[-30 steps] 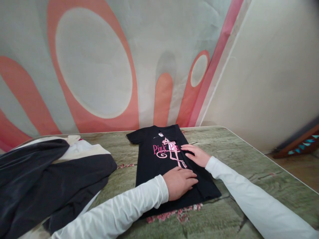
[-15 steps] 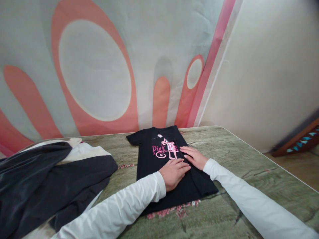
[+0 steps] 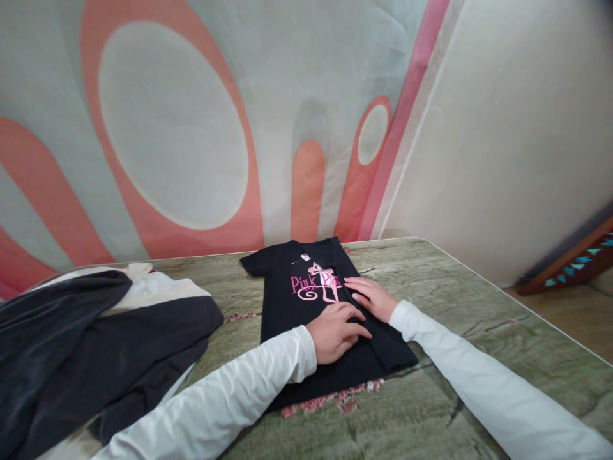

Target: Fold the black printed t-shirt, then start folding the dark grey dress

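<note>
A black T-shirt with pink lettering and a pink figure lies on the green table, its right side folded inward. My left hand presses flat on the shirt's middle, fingers stretched toward the right. My right hand lies flat on the folded right edge, just beyond the left hand, fingers pointing left. Both hands touch the cloth and hold nothing. White sleeves cover both my arms.
A heap of dark grey and white clothes lies on the table's left side. A wall hanging with orange and grey shapes stands behind the table. The table's right edge drops to a wooden floor.
My left hand slid up the shirt from near the hem toward the print, ending beside my right hand. The right hand stayed almost in place on the folded edge.
</note>
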`<state>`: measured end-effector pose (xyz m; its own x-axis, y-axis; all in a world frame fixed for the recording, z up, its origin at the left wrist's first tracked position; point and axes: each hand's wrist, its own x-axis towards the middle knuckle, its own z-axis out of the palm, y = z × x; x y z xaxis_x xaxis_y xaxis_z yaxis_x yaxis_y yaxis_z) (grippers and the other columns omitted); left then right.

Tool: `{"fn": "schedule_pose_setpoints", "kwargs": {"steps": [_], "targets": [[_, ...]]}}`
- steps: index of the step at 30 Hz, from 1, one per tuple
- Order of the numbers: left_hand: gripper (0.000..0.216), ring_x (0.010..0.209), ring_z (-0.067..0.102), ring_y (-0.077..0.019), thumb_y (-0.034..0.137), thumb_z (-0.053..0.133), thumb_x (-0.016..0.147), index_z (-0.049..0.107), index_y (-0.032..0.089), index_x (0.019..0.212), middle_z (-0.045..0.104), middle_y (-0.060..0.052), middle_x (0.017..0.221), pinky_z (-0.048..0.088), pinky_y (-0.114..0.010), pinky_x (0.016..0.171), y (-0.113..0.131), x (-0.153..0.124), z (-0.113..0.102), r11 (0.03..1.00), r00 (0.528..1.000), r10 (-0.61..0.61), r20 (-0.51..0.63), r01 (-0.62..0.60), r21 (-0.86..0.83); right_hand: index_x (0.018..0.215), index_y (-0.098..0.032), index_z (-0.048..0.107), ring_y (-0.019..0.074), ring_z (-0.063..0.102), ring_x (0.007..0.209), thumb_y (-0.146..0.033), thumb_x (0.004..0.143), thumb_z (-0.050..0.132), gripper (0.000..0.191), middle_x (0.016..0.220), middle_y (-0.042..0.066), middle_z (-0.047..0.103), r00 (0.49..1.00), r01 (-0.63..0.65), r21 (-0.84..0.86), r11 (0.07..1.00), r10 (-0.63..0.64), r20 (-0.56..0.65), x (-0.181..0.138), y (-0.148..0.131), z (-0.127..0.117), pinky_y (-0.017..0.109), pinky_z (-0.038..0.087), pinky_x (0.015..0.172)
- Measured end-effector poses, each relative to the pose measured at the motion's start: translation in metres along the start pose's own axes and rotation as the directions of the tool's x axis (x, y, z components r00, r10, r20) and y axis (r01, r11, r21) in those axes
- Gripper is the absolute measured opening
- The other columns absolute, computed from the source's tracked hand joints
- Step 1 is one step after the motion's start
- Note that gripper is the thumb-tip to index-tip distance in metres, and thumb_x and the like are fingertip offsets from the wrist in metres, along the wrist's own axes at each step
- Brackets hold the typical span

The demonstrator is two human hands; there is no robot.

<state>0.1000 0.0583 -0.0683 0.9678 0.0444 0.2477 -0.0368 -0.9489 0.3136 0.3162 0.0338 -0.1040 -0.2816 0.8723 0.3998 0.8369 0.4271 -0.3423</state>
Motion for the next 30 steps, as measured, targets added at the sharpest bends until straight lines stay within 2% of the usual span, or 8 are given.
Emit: {"fn": "schedule_pose_setpoints", "kwargs": {"steps": [4,10,14,16,22,26,30], "targets": [[0.037,0.122,0.026,-0.0234,0.028,0.040,0.083,0.043,0.027,0.120,0.043,-0.002,0.127,0.020,-0.044,0.098,0.012,-0.002,-0.002,0.998,0.997,0.052,0.060,-0.054,0.041,0.118,-0.021,0.049,0.0198,0.042,0.115,-0.029,0.086,0.036,0.035,0.123,0.008,0.049,1.000,-0.007,0.007,1.000,0.007,-0.014,0.000,-0.004,-0.002,0.043,0.033,0.097],[0.038,0.122,0.031,-0.0195,0.026,0.036,0.085,0.038,0.028,0.123,0.042,-0.001,0.130,0.019,-0.043,0.099,0.036,-0.004,-0.012,0.986,0.970,0.166,0.175,-0.168,-0.004,0.119,-0.021,0.048,0.0194,0.042,0.115,-0.025,0.085,0.037,0.035,0.123,0.007,0.049,1.000,-0.005,-0.019,1.000,0.005,-0.010,0.001,-0.004,-0.002,0.043,0.033,0.097],[0.041,0.123,0.029,-0.0185,0.026,0.033,0.086,0.032,0.026,0.128,0.038,0.000,0.133,0.021,-0.042,0.098,0.040,-0.005,-0.015,0.978,0.953,0.209,0.222,-0.197,-0.072,0.118,-0.021,0.049,0.0189,0.042,0.114,-0.025,0.085,0.037,0.035,0.122,0.007,0.050,1.000,-0.001,-0.023,1.000,0.001,-0.016,0.001,-0.004,-0.001,0.042,0.034,0.097],[0.042,0.124,0.028,-0.0183,0.027,0.032,0.086,0.030,0.024,0.128,0.037,-0.001,0.134,0.021,-0.043,0.099,0.037,-0.005,-0.012,0.980,0.956,0.195,0.220,-0.183,-0.076,0.118,-0.021,0.049,0.0190,0.043,0.114,-0.025,0.085,0.037,0.035,0.123,0.007,0.049,1.000,0.001,-0.017,1.000,-0.001,-0.021,0.001,-0.004,-0.001,0.043,0.034,0.097],[0.050,0.125,0.026,-0.0242,0.038,0.033,0.085,0.030,0.016,0.130,0.029,-0.009,0.137,0.020,-0.048,0.099,0.023,-0.006,0.001,0.998,0.991,-0.004,0.137,-0.004,0.061,0.118,-0.021,0.049,0.0192,0.042,0.114,-0.025,0.086,0.036,0.035,0.123,0.007,0.049,1.000,-0.002,-0.020,1.000,0.001,-0.028,0.000,-0.005,-0.001,0.043,0.034,0.097],[0.047,0.122,0.031,-0.0226,0.039,0.033,0.085,0.034,0.017,0.127,0.036,-0.008,0.133,0.024,-0.045,0.097,0.027,-0.006,0.001,0.998,0.988,0.051,0.145,-0.056,0.036,0.118,-0.021,0.049,0.0195,0.042,0.114,-0.026,0.086,0.036,0.035,0.123,0.007,0.050,1.000,-0.003,-0.029,1.000,0.002,-0.027,0.000,-0.005,-0.001,0.043,0.034,0.097],[0.043,0.119,0.037,-0.0207,0.038,0.033,0.086,0.038,0.018,0.124,0.041,-0.008,0.130,0.029,-0.039,0.094,0.034,-0.006,-0.007,0.989,0.978,0.142,0.151,-0.134,-0.062,0.121,-0.022,0.046,0.0203,0.041,0.115,-0.030,0.086,0.036,0.037,0.124,0.007,0.048,1.000,-0.002,-0.053,0.999,0.002,-0.005,0.000,-0.005,-0.001,0.043,0.034,0.097]]}}
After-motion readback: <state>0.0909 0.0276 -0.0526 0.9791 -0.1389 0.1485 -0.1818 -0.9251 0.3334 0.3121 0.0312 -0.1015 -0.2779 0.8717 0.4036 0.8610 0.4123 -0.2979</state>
